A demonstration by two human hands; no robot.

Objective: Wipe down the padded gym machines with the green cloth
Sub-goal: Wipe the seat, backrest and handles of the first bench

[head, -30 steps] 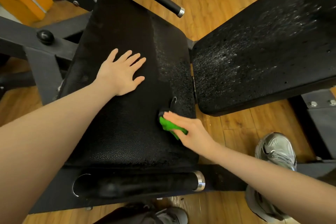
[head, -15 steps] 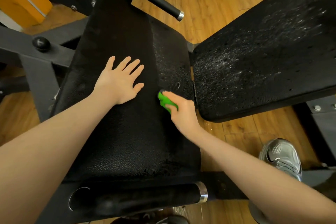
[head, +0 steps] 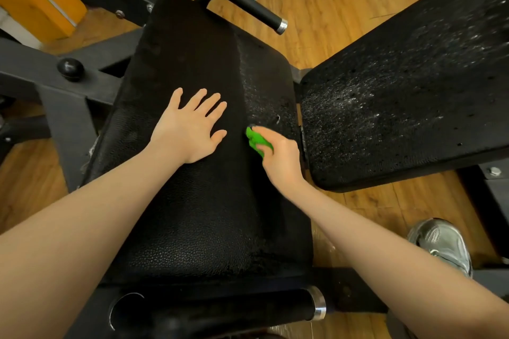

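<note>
Two black pads [head: 198,201]: left hand [head: 190,129] flat, right hand [head: 278,157] gripping one green cloth [head: 254,140].

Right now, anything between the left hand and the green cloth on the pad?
Nothing: in the head view only a bare strip of the black seat pad separates the flat left hand from the green cloth held by the right hand.

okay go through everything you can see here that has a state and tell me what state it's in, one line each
left hand: flat on the seat pad, fingers spread, holding nothing
right hand: grips the green cloth, pressing it to the pad
green cloth: bunched up, on the seat pad's right part
seat pad: worn and speckled along its right side
right pad: speckled with pale flecks, untouched by either hand
</note>
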